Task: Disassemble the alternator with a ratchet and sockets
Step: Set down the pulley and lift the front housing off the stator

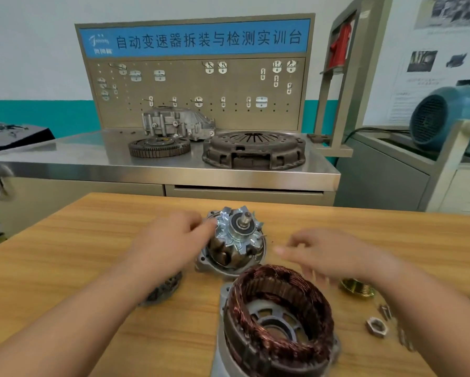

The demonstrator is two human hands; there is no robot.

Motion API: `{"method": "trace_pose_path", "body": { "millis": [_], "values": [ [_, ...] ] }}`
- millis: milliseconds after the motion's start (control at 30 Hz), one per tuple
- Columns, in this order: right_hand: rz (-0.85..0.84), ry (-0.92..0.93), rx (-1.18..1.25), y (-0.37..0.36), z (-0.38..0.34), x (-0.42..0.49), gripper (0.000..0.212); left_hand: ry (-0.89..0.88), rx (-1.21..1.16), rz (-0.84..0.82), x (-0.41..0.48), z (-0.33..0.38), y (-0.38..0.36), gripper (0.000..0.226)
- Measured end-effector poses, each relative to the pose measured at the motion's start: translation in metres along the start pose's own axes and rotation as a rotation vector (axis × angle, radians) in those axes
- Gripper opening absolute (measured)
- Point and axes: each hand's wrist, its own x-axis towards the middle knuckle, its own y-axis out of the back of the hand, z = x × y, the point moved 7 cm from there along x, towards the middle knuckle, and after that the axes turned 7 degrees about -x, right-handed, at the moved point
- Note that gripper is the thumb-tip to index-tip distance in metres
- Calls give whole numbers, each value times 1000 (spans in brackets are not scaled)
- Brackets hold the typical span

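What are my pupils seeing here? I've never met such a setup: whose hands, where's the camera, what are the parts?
One picture, from a camera worn on the person's head, looking down at their bare hands. On the wooden table lie alternator pieces: the rotor with fan blades, standing in a housing, and nearer, the copper-wound stator. A hex nut and a brass-coloured pulley lie to the right. The left hand touches the rotor; blur hides any grip. The right hand hovers, holding nothing.
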Motion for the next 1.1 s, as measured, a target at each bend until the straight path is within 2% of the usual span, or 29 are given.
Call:
{"method": "trace_pose_path", "body": {
  "millis": [67,100,167,267,467,600,733,933,1100],
  "values": [
    [-99,-39,-171,-15,1,-25,51,10,3,-286,-35,29,-23,63],
    [-97,-57,-267,-20,1,-32,48,2,72,-399,-48,38,-37,62],
    [-22,-41,-389,-26,-1,-37,30,-9,197,-466,-58,44,-53,42],
    [71,-15,-309,-30,0,-37,13,27,204,-447,-57,43,-58,23],
    [169,-22,-222,-23,7,-50,11,-61,284,-396,-55,65,-49,24],
    [288,-51,-199,25,14,-60,7,-98,179,-351,-33,95,-32,14],
    [417,-97,-294,75,37,-45,6,-143,186,-283,5,131,-33,16],
    [467,-87,-233,83,77,8,18,-143,484,-112,50,150,-69,31],
    [532,-121,-159,71,102,44,7,-104,634,-93,75,143,-95,31]
  ]
}}
